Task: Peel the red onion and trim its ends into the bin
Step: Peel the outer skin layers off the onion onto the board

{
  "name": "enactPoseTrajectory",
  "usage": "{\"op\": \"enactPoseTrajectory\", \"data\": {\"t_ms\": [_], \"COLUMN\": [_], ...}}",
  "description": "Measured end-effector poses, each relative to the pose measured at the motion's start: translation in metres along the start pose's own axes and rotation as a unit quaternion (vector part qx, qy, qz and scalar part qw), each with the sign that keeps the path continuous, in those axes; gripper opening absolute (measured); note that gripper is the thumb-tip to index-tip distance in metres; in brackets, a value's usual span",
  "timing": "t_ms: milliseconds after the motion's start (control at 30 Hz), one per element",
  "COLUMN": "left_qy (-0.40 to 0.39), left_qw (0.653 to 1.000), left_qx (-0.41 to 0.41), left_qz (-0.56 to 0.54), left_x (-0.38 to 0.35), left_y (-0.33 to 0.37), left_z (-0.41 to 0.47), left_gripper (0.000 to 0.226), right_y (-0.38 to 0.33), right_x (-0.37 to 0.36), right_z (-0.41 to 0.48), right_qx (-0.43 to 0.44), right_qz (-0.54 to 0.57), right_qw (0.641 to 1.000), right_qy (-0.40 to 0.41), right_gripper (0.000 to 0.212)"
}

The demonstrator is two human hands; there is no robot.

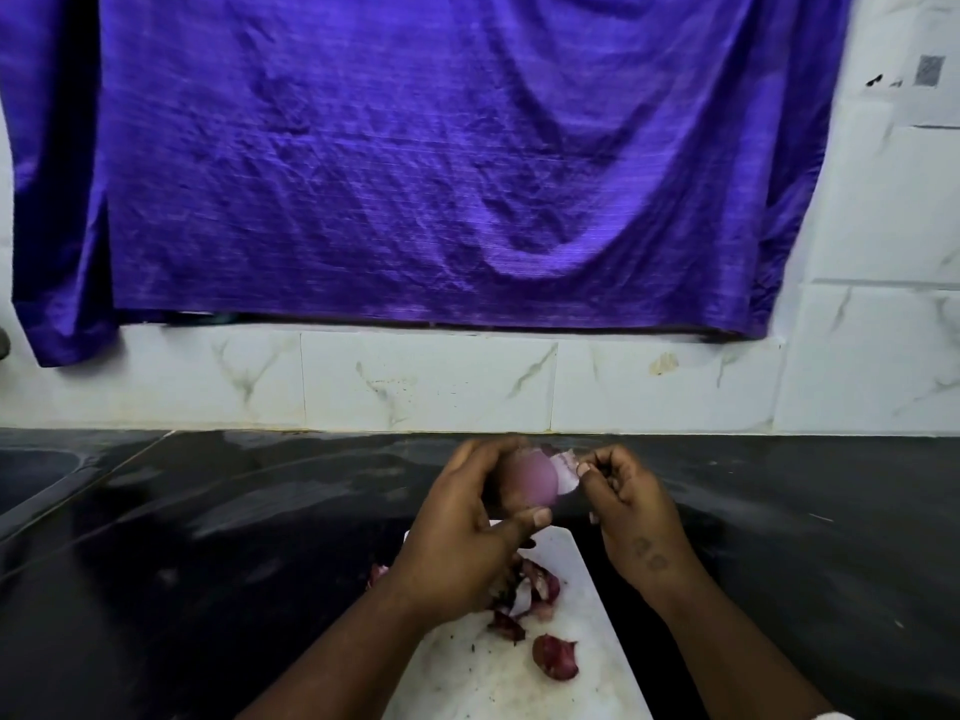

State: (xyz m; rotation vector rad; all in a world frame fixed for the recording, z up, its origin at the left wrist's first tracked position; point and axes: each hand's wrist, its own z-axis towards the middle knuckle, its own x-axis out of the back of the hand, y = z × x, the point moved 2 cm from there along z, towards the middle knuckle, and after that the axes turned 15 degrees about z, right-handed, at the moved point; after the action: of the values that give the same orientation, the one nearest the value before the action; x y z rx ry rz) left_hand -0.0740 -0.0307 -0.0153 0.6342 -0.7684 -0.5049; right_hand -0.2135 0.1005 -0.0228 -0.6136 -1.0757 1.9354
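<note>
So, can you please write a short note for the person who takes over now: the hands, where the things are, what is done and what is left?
Hands: the left hand holds the red onion in the air near the far end of the white board. The right hand pinches a strip of skin, partly lifted off the onion.
Things: peel scraps lie on the board, on the black counter. No bin or knife in view.
Done: the facing side looks bare.
Left: finish peeling, trim both ends, bin the scraps.

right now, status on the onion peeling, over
Left hand grips the red onion. Right hand pinches a lifted skin flap. Loose peels lie on the white cutting board; no bin in view.
</note>
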Motion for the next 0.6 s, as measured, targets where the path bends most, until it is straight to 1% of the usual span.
{"op": "enactPoseTrajectory", "data": {"t_ms": [67, 267, 433, 500, 600], "left_qy": [-0.009, -0.008, -0.012, -0.019, -0.034], "left_qw": [0.999, 0.994, 0.990, 0.992, 0.994], "left_qx": [-0.002, 0.003, 0.009, 0.004, -0.004], "left_qz": [-0.043, -0.109, -0.140, -0.126, -0.105], "left_x": [-0.001, -0.002, -0.002, -0.003, -0.004], "left_y": [0.001, 0.000, 0.004, 0.003, 0.005], "left_z": [0.000, -0.003, -0.003, -0.003, -0.003], "left_gripper": [0.056, 0.056, 0.055, 0.057, 0.059], "right_y": [0.003, 0.004, 0.006, 0.008, 0.011], "right_x": [0.002, -0.003, -0.002, -0.002, -0.001], "right_z": [0.001, 0.000, 0.001, 0.002, 0.002], "right_qx": [-0.013, -0.035, -0.043, -0.040, -0.011], "right_qz": [-0.007, 0.017, 0.010, -0.014, -0.098], "right_qw": [1.000, 0.999, 0.999, 0.999, 0.995], "right_qy": [-0.003, -0.006, -0.012, -0.009, -0.005], "right_gripper": [0.015, 0.021, 0.017, 0.016, 0.021]}}
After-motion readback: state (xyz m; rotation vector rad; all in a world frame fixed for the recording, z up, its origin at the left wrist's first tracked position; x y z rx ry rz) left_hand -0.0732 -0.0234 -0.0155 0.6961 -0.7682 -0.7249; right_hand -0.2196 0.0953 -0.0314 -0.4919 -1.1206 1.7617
